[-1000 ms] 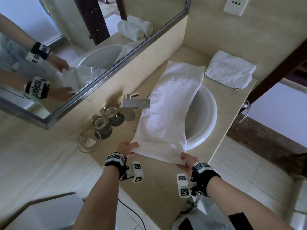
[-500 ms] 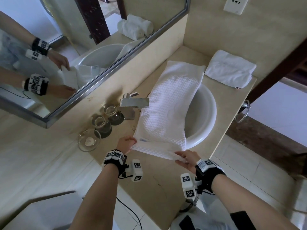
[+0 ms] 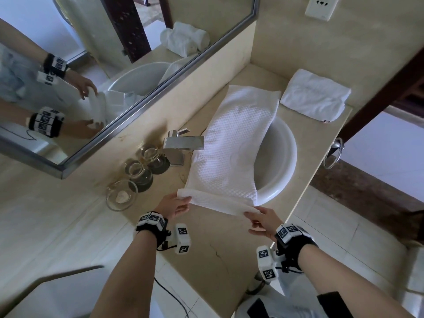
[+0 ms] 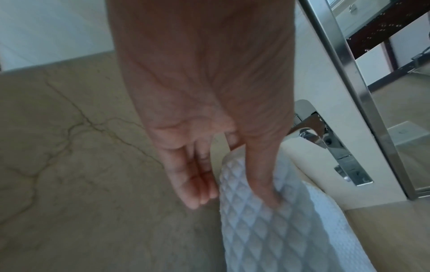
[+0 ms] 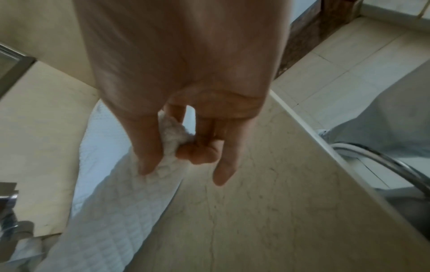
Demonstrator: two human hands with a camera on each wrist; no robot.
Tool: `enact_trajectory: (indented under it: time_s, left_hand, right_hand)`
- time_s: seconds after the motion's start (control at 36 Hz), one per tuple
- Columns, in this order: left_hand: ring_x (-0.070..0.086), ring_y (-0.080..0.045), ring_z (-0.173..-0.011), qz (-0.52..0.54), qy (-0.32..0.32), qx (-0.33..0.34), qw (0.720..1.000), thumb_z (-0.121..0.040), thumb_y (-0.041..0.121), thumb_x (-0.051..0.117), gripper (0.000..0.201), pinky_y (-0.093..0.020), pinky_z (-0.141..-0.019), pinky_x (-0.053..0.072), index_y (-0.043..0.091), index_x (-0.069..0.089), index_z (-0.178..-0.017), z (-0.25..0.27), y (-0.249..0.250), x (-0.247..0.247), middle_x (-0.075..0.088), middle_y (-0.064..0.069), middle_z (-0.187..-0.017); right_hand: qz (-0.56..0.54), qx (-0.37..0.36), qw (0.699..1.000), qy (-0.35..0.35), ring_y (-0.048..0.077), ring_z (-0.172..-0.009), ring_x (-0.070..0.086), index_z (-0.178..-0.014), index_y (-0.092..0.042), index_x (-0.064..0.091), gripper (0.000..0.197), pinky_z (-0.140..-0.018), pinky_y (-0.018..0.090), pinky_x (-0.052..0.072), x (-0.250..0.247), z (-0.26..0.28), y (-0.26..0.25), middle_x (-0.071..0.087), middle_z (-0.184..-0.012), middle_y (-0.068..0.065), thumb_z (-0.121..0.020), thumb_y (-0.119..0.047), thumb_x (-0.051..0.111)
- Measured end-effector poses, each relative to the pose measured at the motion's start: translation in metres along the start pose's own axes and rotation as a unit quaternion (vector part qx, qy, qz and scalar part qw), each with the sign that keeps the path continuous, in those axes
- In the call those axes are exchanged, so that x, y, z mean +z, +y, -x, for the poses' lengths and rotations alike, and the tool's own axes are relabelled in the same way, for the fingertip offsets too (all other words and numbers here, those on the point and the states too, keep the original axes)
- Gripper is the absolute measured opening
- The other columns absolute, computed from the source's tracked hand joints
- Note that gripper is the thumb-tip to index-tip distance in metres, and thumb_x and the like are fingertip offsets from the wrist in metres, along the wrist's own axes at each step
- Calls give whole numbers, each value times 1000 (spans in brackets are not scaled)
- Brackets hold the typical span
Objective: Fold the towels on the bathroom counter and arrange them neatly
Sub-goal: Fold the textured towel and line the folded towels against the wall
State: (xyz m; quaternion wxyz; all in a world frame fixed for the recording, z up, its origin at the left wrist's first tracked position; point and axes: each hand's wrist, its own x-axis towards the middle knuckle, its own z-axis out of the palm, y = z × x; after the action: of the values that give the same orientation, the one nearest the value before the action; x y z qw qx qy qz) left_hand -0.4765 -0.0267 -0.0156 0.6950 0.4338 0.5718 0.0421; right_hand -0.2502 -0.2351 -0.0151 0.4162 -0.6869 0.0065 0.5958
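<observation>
A long white waffle-weave towel (image 3: 234,143) lies along the beige counter (image 3: 213,255) and partly over the white basin (image 3: 282,161). Its near end is lifted off the counter. My left hand (image 3: 176,204) pinches the near left corner; in the left wrist view the thumb lies on top of the towel (image 4: 267,230), the other fingers straight beside it. My right hand (image 3: 260,220) pinches the near right corner, which shows bunched between thumb and fingers in the right wrist view (image 5: 172,136). A folded white towel (image 3: 315,96) sits at the counter's far right corner.
A chrome faucet (image 3: 183,143) stands left of the basin, touching the towel's edge. Two glasses on dark coasters (image 3: 142,173) and a glass dish (image 3: 121,195) line the mirror side. A towel ring (image 3: 332,154) hangs off the counter's right edge. A mirror (image 3: 114,72) runs along the left.
Both hands have raised the towel's near end off the counter and carried it a little toward the basin, so a fold begins at that end. The far end has stayed put.
</observation>
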Motion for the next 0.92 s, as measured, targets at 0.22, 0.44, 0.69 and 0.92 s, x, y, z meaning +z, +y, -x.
enact_trajectory:
  time_s: [0.22, 0.44, 0.69, 0.92]
  left_hand:
    - [61, -34, -112, 82, -12, -5, 997, -83, 17, 72, 33, -44, -92, 54, -1, 59, -108, -6, 11, 18, 63, -16, -120]
    - [63, -32, -108, 45, 44, -18, 998, -86, 20, 70, 21, -39, -79, 59, 5, 60, -96, -13, 22, 35, 59, -17, -118]
    - [62, -33, -92, -24, 170, 25, 985, -80, 19, 73, 47, -43, -63, 61, 7, 46, -116, -27, 27, 50, 54, -19, -119]
    - [59, -19, -75, -15, 73, 82, 994, -81, 27, 75, 42, -22, -56, 53, 14, 51, -114, -26, 35, 54, 56, -14, -114]
  right_hand:
    - [-94, 24, 995, 3, 30, -109, 56, -117, -4, 59, 48, -71, 39, 58, -6, -8, -15, 58, -121, 16, -73, -6, 77]
    - [-95, 36, 991, 81, 28, -100, 54, -108, -2, 61, 49, -64, 33, 57, 0, -25, -27, 56, -112, 14, -64, -11, 81]
    - [-19, 21, 988, 150, 13, -40, 55, -73, -7, 59, 16, -39, 15, 44, 5, -53, -42, 58, -61, 5, -79, -16, 71]
    - [126, 18, 975, 181, 21, -43, 51, -94, -3, 63, 38, -50, 25, 41, -5, -62, -57, 59, -47, 10, -69, -30, 73]
